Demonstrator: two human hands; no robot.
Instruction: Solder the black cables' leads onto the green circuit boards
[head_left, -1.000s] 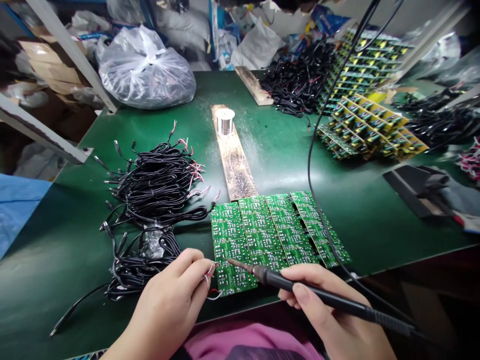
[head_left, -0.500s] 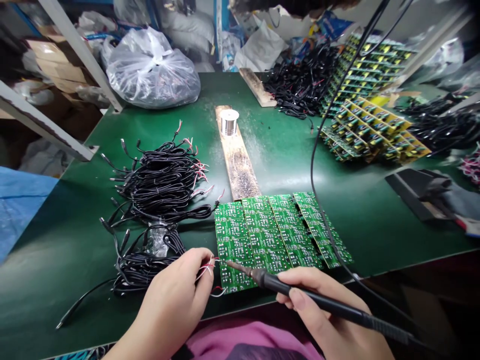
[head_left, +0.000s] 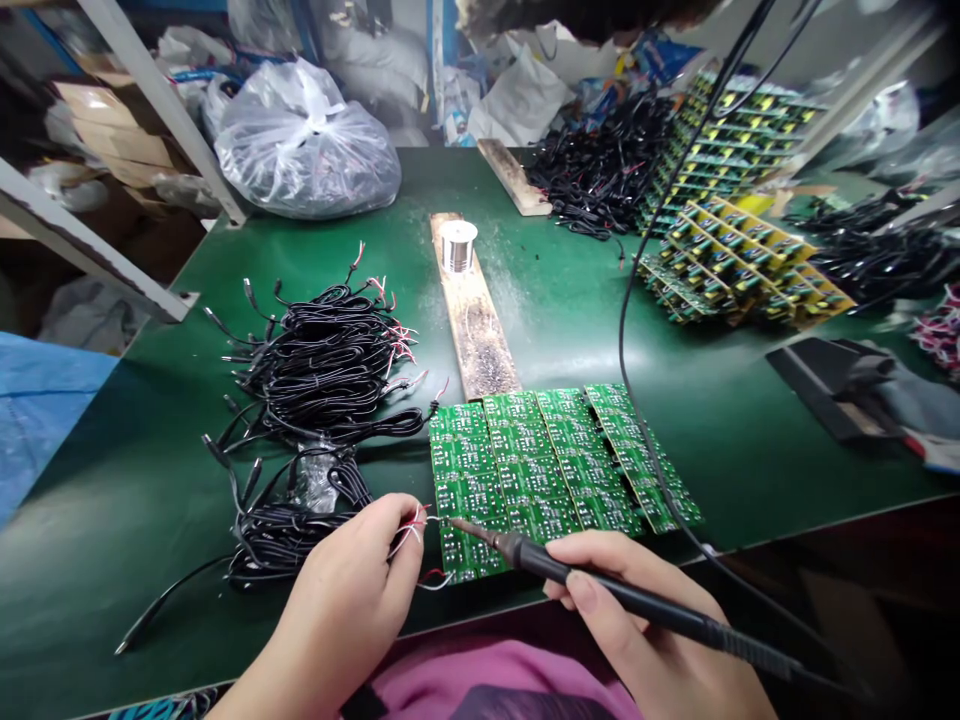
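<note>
My left hand [head_left: 349,580] pinches a black cable near its stripped end, and thin red and white wires [head_left: 411,528] fan out past the fingertips. My right hand [head_left: 619,590] is shut around a black soldering iron [head_left: 637,597]. The iron's tip stops just right of those wires, above the front-left corner of a block of green circuit boards [head_left: 540,470]. I cannot tell whether tip and wires touch. Black cable bundles [head_left: 322,365] lie left of the boards, with a second bundle [head_left: 289,530] close to my left hand.
A scorched wooden plank [head_left: 472,320] holds a solder spool [head_left: 459,247] on the green bench [head_left: 150,500]. Stacked boards [head_left: 742,265] and more cables [head_left: 600,165] sit behind right. A dark iron stand [head_left: 829,385] is at right, and a plastic bag [head_left: 307,145] lies beyond.
The view has shifted slightly. My right hand and the iron have edged left, and the tip stays close to the wire ends. My left hand has moved only a little.
</note>
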